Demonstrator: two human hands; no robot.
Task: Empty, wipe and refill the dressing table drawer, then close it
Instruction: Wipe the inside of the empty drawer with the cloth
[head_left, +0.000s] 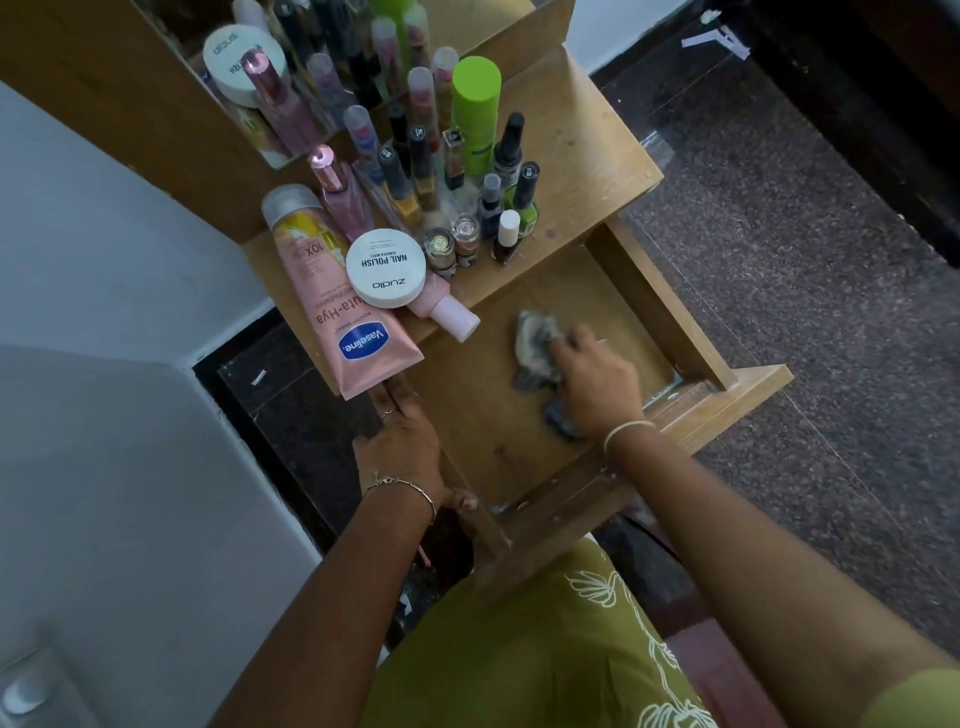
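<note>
Open wooden drawer (483, 415), centre frame: right hand (597, 379) pressed crumpled grey cloth (535, 348), grip clamped; left hand (400, 441) gripped drawer's side wall.

Grey mottled cloth (537, 345) in tan wood drawer (654, 306). Pink tube (353, 322) w/ blue oval logo. White jar lid (385, 268), black print. Lime-green can (475, 111). Olive dress (545, 649), white leaf pattern.

The wooden drawer (483, 415) stands pulled out, its pale floor bare except for a crumpled grey cloth (537, 351) lying toward the right side, nearer the front edge than the back. On the surface (587, 171) behind it stand the cosmetics, crowded at the left: nail polish bottles (498, 208), a green can (475, 114), a white jar (385, 267), and a pink tube (345, 317) overhanging the front left corner.
</note>
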